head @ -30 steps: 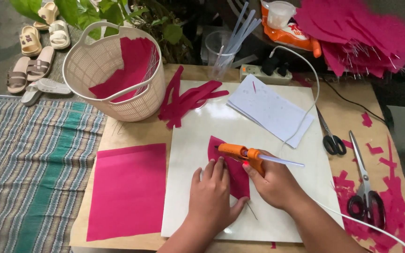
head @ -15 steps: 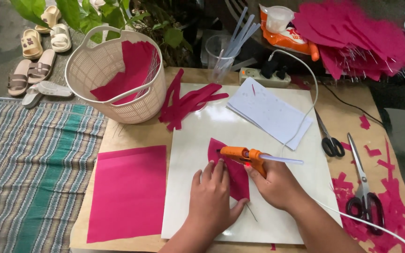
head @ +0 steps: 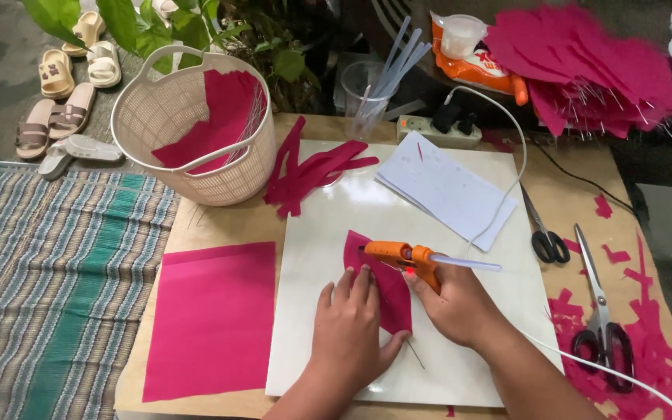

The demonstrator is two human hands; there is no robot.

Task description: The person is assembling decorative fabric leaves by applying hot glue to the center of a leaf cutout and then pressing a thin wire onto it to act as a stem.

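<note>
Left hand (head: 349, 325) spread flat, pressing pink petal (head: 386, 289) near white board (head: 336, 210) front edge; right hand (head: 454, 305) clenched around orange glue gun (head: 403, 256).

soft, even daylight fills the scene, brightest on the glossy white board (head: 460, 365), which shows a pale glare patch near its top left. shadows under the hands are faint. the far background above the surface is dim. focus is sharp, edges slightly stretched.

Glossy white board (head: 460, 342) under matt magenta cloth petal (head: 390, 292); smooth orange plastic glue gun (head: 402, 255); cream perforated plastic basket (head: 149, 117); matt white paper sheets (head: 445, 187); black-handled metal scissors (head: 596, 311); coarse striped woven mat (head: 48, 288).
</note>
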